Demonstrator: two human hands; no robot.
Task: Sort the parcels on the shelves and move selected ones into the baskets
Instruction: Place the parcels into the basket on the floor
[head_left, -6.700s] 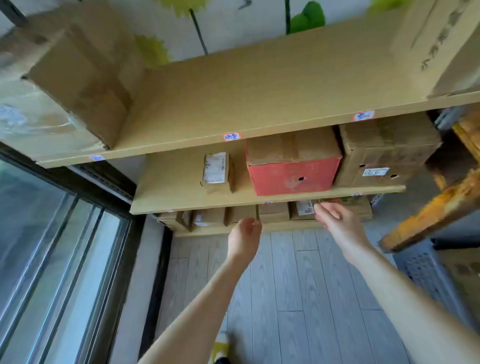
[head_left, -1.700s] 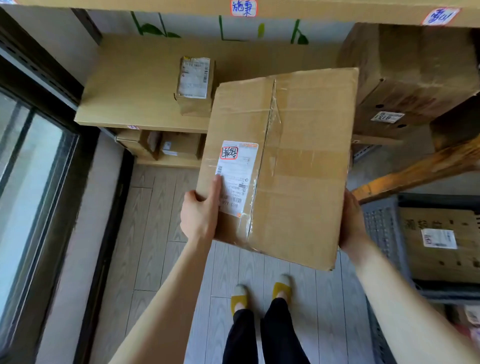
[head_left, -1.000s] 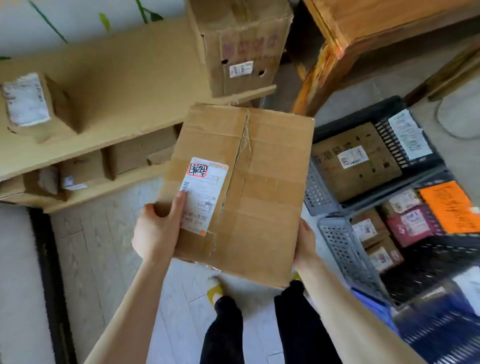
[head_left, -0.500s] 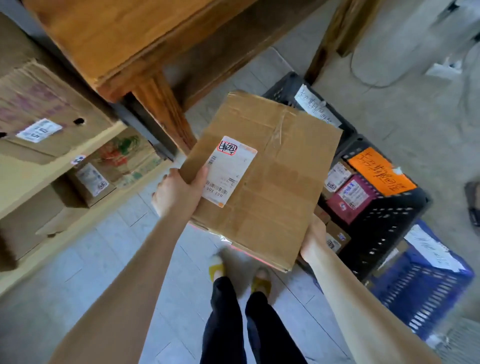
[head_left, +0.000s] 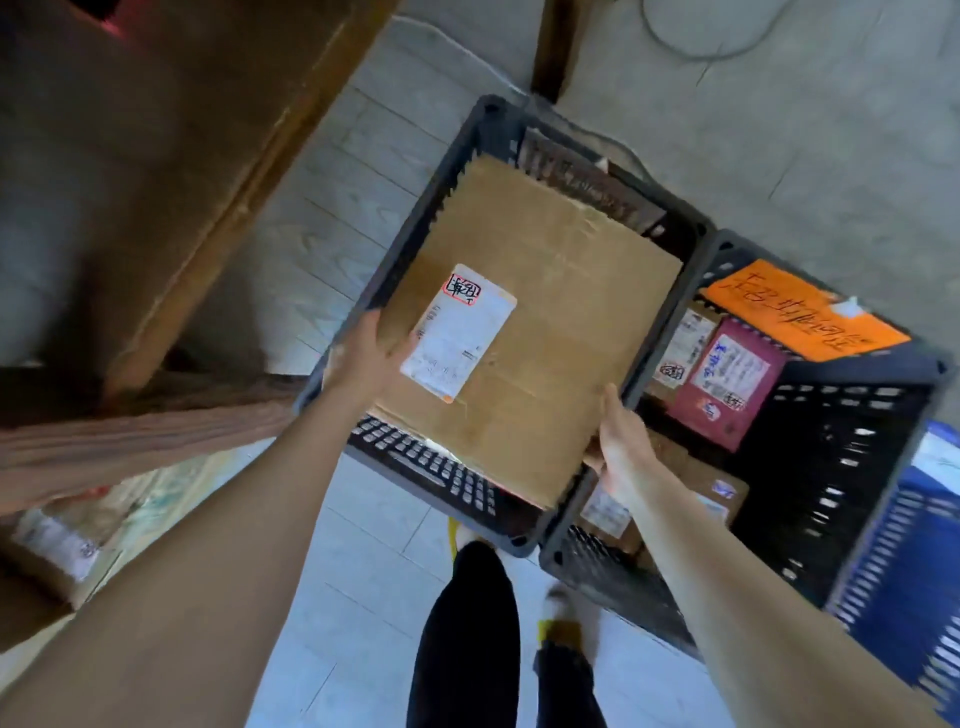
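Note:
A large brown cardboard parcel (head_left: 535, 322) with a white shipping label lies over the left dark grey basket (head_left: 415, 249), filling most of its opening. My left hand (head_left: 363, 358) grips the parcel's near left edge, thumb on top beside the label. My right hand (head_left: 621, 447) holds the near right corner from the side and below. A second dark basket (head_left: 857, 467) to the right holds several small parcels, one dark red (head_left: 727, 384) and one orange (head_left: 800, 317).
A blue basket (head_left: 914, 561) stands at the far right. A wooden table (head_left: 156, 156) and its leg are close on the left, with shelf parcels (head_left: 67, 535) low on the left. My legs and feet stand just before the baskets.
I have turned from the shelves to the baskets. The parcel has gone down from chest height to the left dark basket, both hands still on it.

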